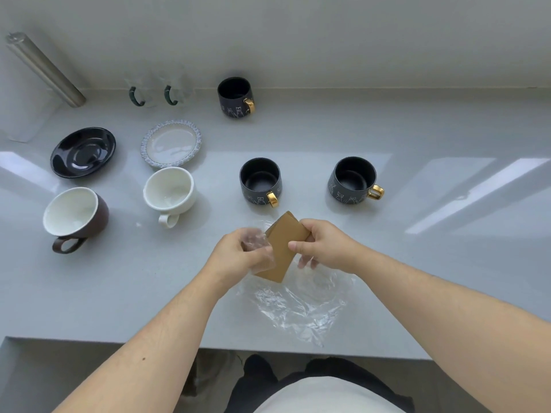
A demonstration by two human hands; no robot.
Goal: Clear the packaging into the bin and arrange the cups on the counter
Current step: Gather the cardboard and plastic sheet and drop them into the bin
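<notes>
A brown cardboard piece [281, 248] is held above the counter's near middle by both hands. My left hand [241, 253] grips its left side together with crumpled clear plastic wrap [301, 305], which trails down onto the counter below. My right hand [323, 244] pinches the cardboard's right edge. Three dark cups with gold handles stand beyond: one [261, 181] just ahead, one [354, 180] to the right, one [235, 96] by the wall. A white cup [170, 189] and a brown cup with white inside [74, 216] stand at the left.
A black saucer [83, 152] and a pale patterned saucer [171, 144] lie at the back left. Two clear glass cups with green handles [155, 93] stand by the wall. A metal cylinder [44, 68] leans at the far left. The counter's front edge [119, 342] runs below my arms.
</notes>
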